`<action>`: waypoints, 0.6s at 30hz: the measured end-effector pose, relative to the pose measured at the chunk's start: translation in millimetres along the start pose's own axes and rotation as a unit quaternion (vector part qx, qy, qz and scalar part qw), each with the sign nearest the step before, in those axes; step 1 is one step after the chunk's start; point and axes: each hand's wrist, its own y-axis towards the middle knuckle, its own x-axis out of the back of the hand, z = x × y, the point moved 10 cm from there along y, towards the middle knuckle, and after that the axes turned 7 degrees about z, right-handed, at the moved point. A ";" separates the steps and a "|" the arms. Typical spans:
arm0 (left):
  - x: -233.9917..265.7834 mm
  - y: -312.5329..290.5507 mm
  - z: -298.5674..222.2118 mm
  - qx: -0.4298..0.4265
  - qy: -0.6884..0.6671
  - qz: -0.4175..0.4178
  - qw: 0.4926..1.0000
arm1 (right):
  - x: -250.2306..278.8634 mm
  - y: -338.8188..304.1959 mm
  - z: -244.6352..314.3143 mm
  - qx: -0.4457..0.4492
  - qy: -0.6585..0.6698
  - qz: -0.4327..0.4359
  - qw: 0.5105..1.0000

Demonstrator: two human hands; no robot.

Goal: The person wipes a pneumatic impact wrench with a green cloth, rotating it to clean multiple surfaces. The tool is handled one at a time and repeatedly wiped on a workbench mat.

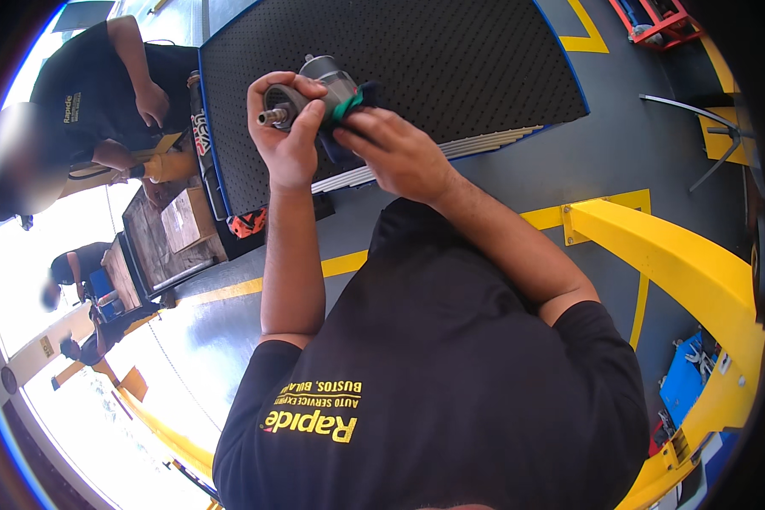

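A grey air impact wrench [330, 76] is held up over the near edge of the dark mat, its short square drive pointing away from me. My left hand [291, 149] is closed around its handle, thumb on the side, with the metal air fitting [269, 117] sticking out to the left. My right hand [404, 157] presses a dark cloth with a green part [345, 105] against the wrench's right side. The fingers are bent over the cloth, and they hide part of the wrench body.
Beneath the wrench spreads a black perforated mat [450, 59] with blue edging; pale rods [493, 140] lie along its near side. A yellow lift arm [671, 246] reaches in from the right. A co-worker [102, 93] stands at the left beside a wooden crate [187, 219].
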 end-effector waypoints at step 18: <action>31.0 -18.2 12.8 -0.062 0.032 -0.133 0.989 | -33.6 25.1 -29.3 -0.127 0.211 0.025 0.969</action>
